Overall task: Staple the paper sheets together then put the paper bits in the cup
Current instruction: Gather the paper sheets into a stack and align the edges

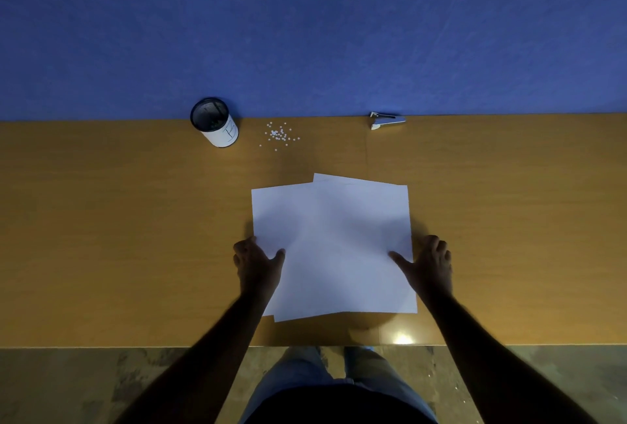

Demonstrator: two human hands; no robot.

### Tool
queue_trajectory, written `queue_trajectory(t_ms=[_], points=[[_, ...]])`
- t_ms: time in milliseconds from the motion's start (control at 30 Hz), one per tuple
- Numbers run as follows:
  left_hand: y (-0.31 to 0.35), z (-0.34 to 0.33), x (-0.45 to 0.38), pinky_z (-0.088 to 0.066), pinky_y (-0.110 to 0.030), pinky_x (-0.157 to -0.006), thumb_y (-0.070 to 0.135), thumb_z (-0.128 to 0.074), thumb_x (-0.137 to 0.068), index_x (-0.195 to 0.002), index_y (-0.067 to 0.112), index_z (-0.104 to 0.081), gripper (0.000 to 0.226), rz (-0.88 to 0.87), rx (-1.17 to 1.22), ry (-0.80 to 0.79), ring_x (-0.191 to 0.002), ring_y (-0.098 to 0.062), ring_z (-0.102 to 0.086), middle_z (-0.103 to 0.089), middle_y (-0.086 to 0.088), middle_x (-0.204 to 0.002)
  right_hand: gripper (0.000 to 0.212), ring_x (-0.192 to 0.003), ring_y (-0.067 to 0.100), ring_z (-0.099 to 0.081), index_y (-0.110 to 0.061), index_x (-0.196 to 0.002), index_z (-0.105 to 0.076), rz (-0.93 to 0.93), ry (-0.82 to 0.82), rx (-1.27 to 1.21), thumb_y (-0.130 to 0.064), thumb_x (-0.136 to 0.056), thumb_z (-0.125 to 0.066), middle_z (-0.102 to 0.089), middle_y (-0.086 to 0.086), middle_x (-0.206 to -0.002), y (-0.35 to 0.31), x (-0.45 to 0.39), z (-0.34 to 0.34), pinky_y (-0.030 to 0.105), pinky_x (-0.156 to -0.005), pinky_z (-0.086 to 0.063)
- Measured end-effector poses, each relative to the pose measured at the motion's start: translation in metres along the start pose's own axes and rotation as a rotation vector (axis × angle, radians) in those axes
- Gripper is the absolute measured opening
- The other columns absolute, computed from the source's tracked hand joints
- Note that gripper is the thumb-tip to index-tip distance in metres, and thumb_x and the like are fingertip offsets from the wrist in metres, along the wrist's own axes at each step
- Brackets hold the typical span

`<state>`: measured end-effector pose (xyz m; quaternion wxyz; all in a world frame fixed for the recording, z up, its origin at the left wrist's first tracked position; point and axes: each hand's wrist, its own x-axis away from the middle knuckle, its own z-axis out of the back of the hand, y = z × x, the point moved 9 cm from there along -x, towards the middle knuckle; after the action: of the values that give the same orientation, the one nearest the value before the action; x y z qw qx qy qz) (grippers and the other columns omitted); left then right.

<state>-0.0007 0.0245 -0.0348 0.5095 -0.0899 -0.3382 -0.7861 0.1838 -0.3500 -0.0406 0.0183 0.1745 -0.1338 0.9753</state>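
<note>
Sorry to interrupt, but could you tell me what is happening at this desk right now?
A person is squaring up loose paper sheets on the wooden desk, the left hand and right hand gripping the side edges. The sheets are still misaligned. The stapler lies untouched by the blue wall, and the paper bits sit scattered beside the cup.

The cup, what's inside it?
The cup stands upright near the wall. Its black mesh inside looks dark, with a few dim shapes that cannot be told apart. The paper bits lie outside it on the table.
</note>
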Motion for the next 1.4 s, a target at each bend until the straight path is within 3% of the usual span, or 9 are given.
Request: queue_trajectory(t_ms=[200, 333, 533, 767, 867, 967, 1133, 1333, 1400], points=[[0.013, -0.013, 0.003, -0.054, -0.050, -0.106, 0.044, -0.078, -0.095, -0.154, 0.009, -0.042, 0.077, 0.005, 0.041, -0.042, -0.139, -0.037, -0.046, -0.038, -0.014, -0.156, 0.085, -0.112, 0.032, -0.053, -0.002, -0.131, -0.048, 0.112, -0.078, -0.054, -0.066, -0.080, -0.073, -0.051, 0.016, -0.125, -0.042, 0.006, -0.022, 0.040, -0.091, -0.051], [0.010, -0.013, 0.006, -0.053, -0.056, -0.111, 0.047, -0.071, -0.099, -0.157, 0.006, -0.037, 0.078, 0.018, 0.051, -0.004, -0.141, -0.040, -0.044, -0.036, -0.017, -0.157, 0.076, -0.118, 0.035, -0.050, -0.002, -0.134, -0.045, 0.039, -0.076, -0.134, -0.056, -0.088, -0.071, -0.049, 0.018, -0.129, -0.035, -0.006, -0.013, 0.045, -0.099, -0.048], [0.016, -0.013, 0.009, -0.048, -0.050, -0.116, 0.044, -0.069, -0.101, -0.161, 0.005, -0.034, 0.080, -0.010, 0.099, -0.015, -0.147, -0.038, -0.043, -0.038, -0.018, -0.161, 0.058, -0.120, 0.036, -0.051, -0.002, -0.130, -0.050, 0.007, -0.086, -0.151, -0.042, -0.093, -0.068, -0.056, 0.019, -0.129, -0.027, -0.016, -0.007, 0.043, -0.097, -0.047], [0.038, -0.028, 0.012, -0.051, -0.049, -0.117, 0.032, -0.070, -0.099, -0.157, 0.010, -0.041, 0.068, -0.073, 0.132, -0.104, -0.145, -0.032, -0.048, -0.044, -0.011, -0.159, 0.042, -0.114, 0.028, -0.055, -0.006, -0.126, -0.059, 0.064, -0.161, -0.292, -0.030, -0.093, -0.069, -0.061, 0.010, -0.120, -0.064, -0.004, -0.008, 0.031, -0.087, -0.045], [0.045, -0.031, 0.015, -0.044, -0.043, -0.120, 0.029, -0.071, -0.098, -0.156, 0.011, -0.040, 0.068, -0.069, 0.142, -0.104, -0.149, -0.031, -0.044, -0.043, -0.009, -0.161, 0.041, -0.105, 0.030, -0.062, -0.011, -0.120, -0.063, 0.067, -0.226, -0.329, -0.035, -0.088, -0.070, -0.064, 0.009, -0.112, -0.068, -0.007, -0.013, 0.032, -0.082, -0.049], [0.047, -0.030, 0.018, -0.040, -0.042, -0.121, 0.027, -0.071, -0.099, -0.158, 0.009, -0.038, 0.070, -0.052, 0.137, -0.105, -0.152, -0.031, -0.040, -0.041, -0.010, -0.163, 0.038, -0.105, 0.033, -0.064, -0.010, -0.116, -0.067, 0.001, -0.172, -0.390, -0.029, -0.084, -0.073, -0.068, 0.012, -0.108, -0.052, -0.013, -0.007, 0.038, -0.085, -0.054], [0.048, -0.038, 0.017, -0.050, -0.041, -0.114, 0.025, -0.070, -0.098, -0.150, 0.013, -0.045, 0.060, -0.076, 0.171, -0.157, -0.144, -0.027, -0.048, -0.047, -0.008, -0.156, 0.023, -0.089, 0.035, -0.068, -0.004, -0.106, -0.070, 0.022, -0.219, -0.441, -0.016, -0.087, -0.071, -0.073, 0.014, -0.096, -0.061, -0.006, -0.004, 0.027, -0.064, -0.044], [0.057, -0.050, 0.018, -0.055, -0.042, -0.110, 0.022, -0.073, -0.094, -0.144, 0.014, -0.048, 0.057, -0.084, 0.217, -0.201, -0.135, -0.025, -0.055, -0.052, -0.007, -0.149, 0.032, -0.096, 0.037, -0.068, 0.000, -0.108, -0.068, 0.021, -0.291, -0.504, -0.023, -0.086, -0.074, -0.072, 0.019, -0.101, -0.072, -0.004, -0.013, 0.033, -0.072, -0.047], [0.056, -0.052, 0.013, -0.058, -0.033, -0.096, 0.018, -0.075, -0.092, -0.145, 0.008, -0.050, 0.059, -0.025, 0.287, -0.210, -0.124, -0.022, -0.059, -0.057, -0.010, -0.145, 0.032, -0.096, 0.038, -0.068, 0.001, -0.107, -0.068, 0.026, -0.289, -0.517, -0.023, -0.087, -0.074, -0.072, 0.020, -0.101, -0.072, -0.004, -0.012, 0.032, -0.071, -0.046]])
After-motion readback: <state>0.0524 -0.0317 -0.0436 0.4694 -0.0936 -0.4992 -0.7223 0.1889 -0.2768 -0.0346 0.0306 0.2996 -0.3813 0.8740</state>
